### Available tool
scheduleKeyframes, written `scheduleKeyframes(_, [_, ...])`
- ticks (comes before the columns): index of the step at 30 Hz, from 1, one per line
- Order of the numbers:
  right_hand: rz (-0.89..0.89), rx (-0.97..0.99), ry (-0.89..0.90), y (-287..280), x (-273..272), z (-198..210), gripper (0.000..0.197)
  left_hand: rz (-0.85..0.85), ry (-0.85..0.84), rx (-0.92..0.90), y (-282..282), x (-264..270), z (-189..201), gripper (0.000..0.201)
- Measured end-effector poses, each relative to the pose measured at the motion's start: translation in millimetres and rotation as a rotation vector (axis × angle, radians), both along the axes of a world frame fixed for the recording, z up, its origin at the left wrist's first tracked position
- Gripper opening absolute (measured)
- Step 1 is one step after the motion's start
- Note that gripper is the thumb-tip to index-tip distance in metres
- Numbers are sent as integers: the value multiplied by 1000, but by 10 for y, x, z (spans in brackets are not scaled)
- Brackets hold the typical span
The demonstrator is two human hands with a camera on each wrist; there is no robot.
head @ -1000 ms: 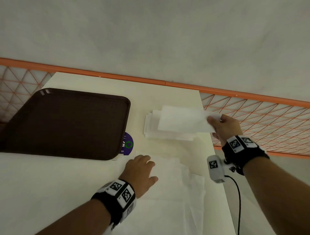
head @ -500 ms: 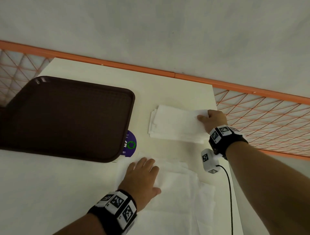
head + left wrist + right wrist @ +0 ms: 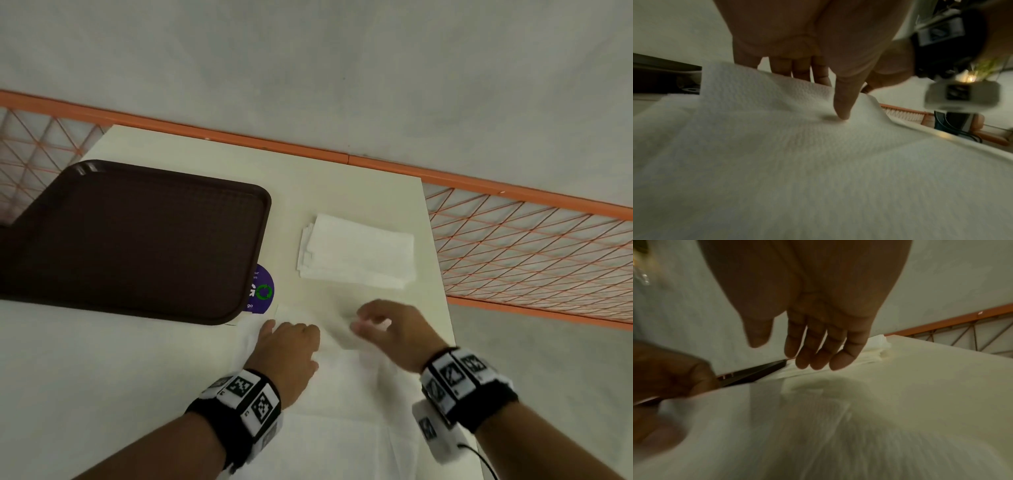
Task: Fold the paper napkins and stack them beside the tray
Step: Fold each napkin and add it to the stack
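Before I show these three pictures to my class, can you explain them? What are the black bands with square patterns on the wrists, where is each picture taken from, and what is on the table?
No machine here: a person works with bare hands. The bands are wrist straps carrying small cameras and printed marker squares. The big picture comes from a camera on the head, looking down; the other two look along each hand from the wrist.

On the table lie a brown tray, a stack of folded napkins beside it, a purple sticker partly under the tray, and unfolded napkins nearest the person.

The left hand rests on the unfolded napkins, thumb pressing down. The right hand hovers above them, fingers relaxed, holding nothing.
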State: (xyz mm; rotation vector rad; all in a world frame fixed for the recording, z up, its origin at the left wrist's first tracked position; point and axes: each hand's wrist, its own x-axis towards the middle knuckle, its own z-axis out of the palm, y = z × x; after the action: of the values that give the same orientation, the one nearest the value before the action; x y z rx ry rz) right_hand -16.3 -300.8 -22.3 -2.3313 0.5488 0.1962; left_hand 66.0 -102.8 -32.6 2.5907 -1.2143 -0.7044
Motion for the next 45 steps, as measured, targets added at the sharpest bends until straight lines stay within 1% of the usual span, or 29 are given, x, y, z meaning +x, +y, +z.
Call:
scheduleKeyframes(2, [12,128,78,92,-187,-12,49,6,43,-27,6,21,93,8])
scheduleKeyframes(4, [-41,247,108,147,-322,-34,56,14,141,-64,34,37,193,5])
scheduleKeyframes(6, [-127,375,102,205,-439,-39,53,37,240,-131,75,52,302,3])
scheduleKeyframes(8, [-198,489,80,282,-559,-10,40,77,326,-215,123,81,412,5])
scheduleKeyframes(10, [-231,607,52,368,-680,14,27,121,407,-320,161,141,487,10])
scheduleKeyframes(11, [-250,648,36,409,-727,30,25,163,447,-377,178,171,516,12])
scheduleKeyframes(13, [-315,732,-22,468,-785,61,30,301,476,-469,230,216,516,15])
scheduleKeyframes(14, [-362,780,-59,485,-796,82,33,381,461,-485,260,223,479,22])
scheduleKeyframes(16, [-444,858,-130,500,-797,158,34,521,478,-458,333,191,371,44])
scheduleKeyframes(18, [-496,909,-184,510,-791,240,35,649,586,-421,379,105,270,64])
scheduleKeyframes(19, [-515,926,-202,514,-793,271,35,712,658,-417,390,55,231,68])
scheduleKeyframes(21, [-558,925,-219,507,-796,313,31,810,797,-455,380,-42,207,64])
scheduleKeyframes(22, [-574,908,-221,500,-798,324,30,834,858,-494,375,-69,199,55])
scheduleKeyframes(23, [-582,885,-222,491,-799,327,29,846,903,-536,368,-87,186,42])
scheduleKeyframes(24, [-593,854,-219,479,-797,325,29,844,908,-581,369,-99,193,29])
scheduleKeyframes(25, [-606,822,-214,469,-794,318,28,840,869,-600,376,-94,195,29])
scheduleKeyframes(27, [-647,767,-188,451,-788,307,26,845,758,-620,389,-44,154,54])
scheduleKeyframes(28, [-666,758,-170,448,-794,301,27,842,703,-619,400,-7,120,61])
scheduleKeyframes(29, [-677,762,-160,449,-804,298,30,835,658,-617,405,10,128,58])
scheduleKeyframes(31, [-671,767,-166,452,-824,300,43,822,572,-632,406,1,224,44])
scheduleKeyframes(32, [-652,761,-185,459,-837,313,50,824,539,-626,408,-9,270,42])
scheduleKeyframes(34, [-601,727,-232,476,-860,344,62,815,499,-625,401,-16,310,48])
scheduleKeyframes(36, [-543,649,-274,486,-858,367,66,755,502,-678,398,-26,363,53])
scheduleKeyframes(38, [-487,556,-315,485,-844,392,61,664,537,-702,412,-20,401,52])
scheduleKeyframes(39, [-473,513,-329,480,-837,406,55,628,574,-699,418,-11,430,47])
scheduleKeyframes(41, [-476,478,-365,468,-832,434,43,565,634,-671,435,9,480,36])
scheduleKeyframes(42, [-482,480,-379,463,-835,446,37,542,646,-657,441,27,490,34])
scheduleKeyframes(45, [-490,481,-405,446,-852,459,26,510,567,-613,439,95,500,27])
